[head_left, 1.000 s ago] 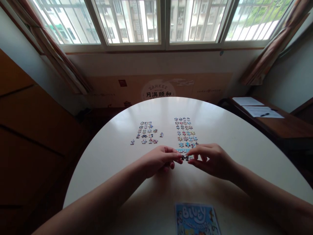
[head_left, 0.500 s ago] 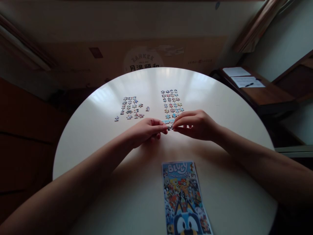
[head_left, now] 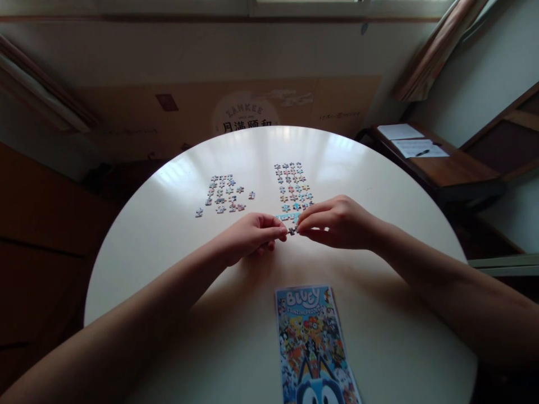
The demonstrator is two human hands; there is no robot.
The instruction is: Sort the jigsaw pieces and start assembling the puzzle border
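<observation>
Near the middle of the round white table, my left hand and my right hand meet fingertip to fingertip. Both are pinched on small dark jigsaw puzzle pieces between them; whether these are joined I cannot tell. Just behind the fingers lies a light-blue joined strip of puzzle, partly hidden by my hands. Beyond it, loose puzzle pieces lie in rows, and a second group of pieces is spread out to the left.
A colourful Bluey picture sheet lies at the table's near side. At the right, a wooden side table holds papers and a pen. A printed cardboard panel stands against the wall behind the table, with curtains on either side.
The camera has tilted up a little, so everything sits lower in view. My hands keep the same pinched pose around the dark pieces, with only slight finger movement.
</observation>
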